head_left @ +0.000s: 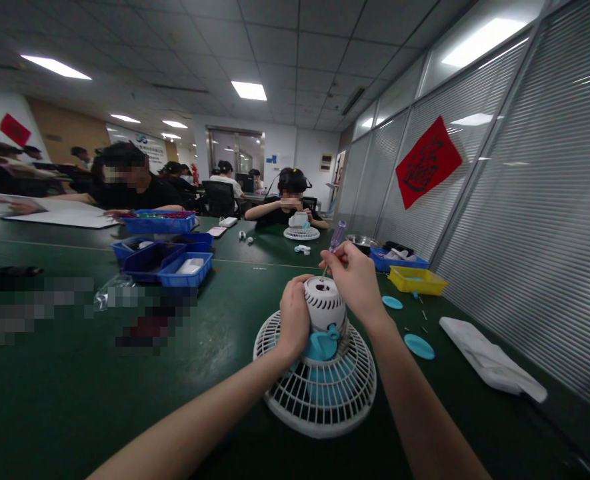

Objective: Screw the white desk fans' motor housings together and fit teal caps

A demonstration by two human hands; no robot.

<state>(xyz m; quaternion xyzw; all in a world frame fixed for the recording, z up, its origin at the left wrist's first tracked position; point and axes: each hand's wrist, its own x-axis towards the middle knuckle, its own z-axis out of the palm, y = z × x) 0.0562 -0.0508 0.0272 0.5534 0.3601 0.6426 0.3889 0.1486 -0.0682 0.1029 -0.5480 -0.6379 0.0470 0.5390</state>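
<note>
A white fan (319, 417) with blue blades lies grille-down on the green table, its motor housing (326, 303) pointing up. My left hand (295, 313) is wrapped round the left side of that housing. In my right hand (355, 277) is a screwdriver (338, 235) with a clear purple handle, pinched low near the shaft. Its shaft slants down to the top of the housing, beside a dark opening; the tip's exact seat is too small to tell. A light-blue bracket (323, 343) sits at the housing's base, between housing and grille.
Right of the fan lie blue discs (419, 347), small screws, a yellow tray (417, 281) and a white flat object with a cord (489, 353). Blue bins (187, 268) stand at left. Across the table a person (292, 190) handles another fan (301, 233); another person (129, 180) sits at left.
</note>
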